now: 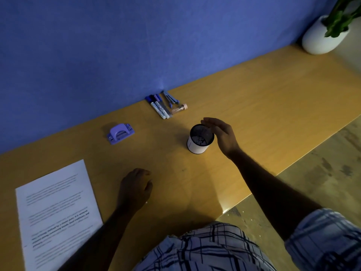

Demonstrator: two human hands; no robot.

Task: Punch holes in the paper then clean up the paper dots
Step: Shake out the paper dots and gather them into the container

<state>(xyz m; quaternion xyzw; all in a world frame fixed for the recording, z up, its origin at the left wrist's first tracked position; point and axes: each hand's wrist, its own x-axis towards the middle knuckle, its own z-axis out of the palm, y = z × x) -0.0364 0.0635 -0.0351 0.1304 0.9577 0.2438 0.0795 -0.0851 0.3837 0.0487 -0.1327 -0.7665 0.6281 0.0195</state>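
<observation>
A purple hole punch point(120, 133) sits on the wooden desk point(254, 98) near the blue wall. A printed sheet of paper point(56, 214) lies at the front left. A white cup with a dark inside point(200, 139) stands upright mid-desk, with small pale dots visible at its bottom. My right hand point(221, 134) is beside the cup's right rim, fingers straight and relaxed over its far edge, holding nothing. My left hand point(135, 189) rests on the desk in front of me with fingers loosely curled, nothing visible in it. A tiny white dot point(146, 202) lies by that hand.
Several markers and pens point(162, 104) and a small clear tube point(179, 108) lie against the blue wall point(97, 45). A white pot with a green plant point(324, 34) stands at the far right. The desk's front edge runs diagonally on the right, with floor point(312, 173) beyond.
</observation>
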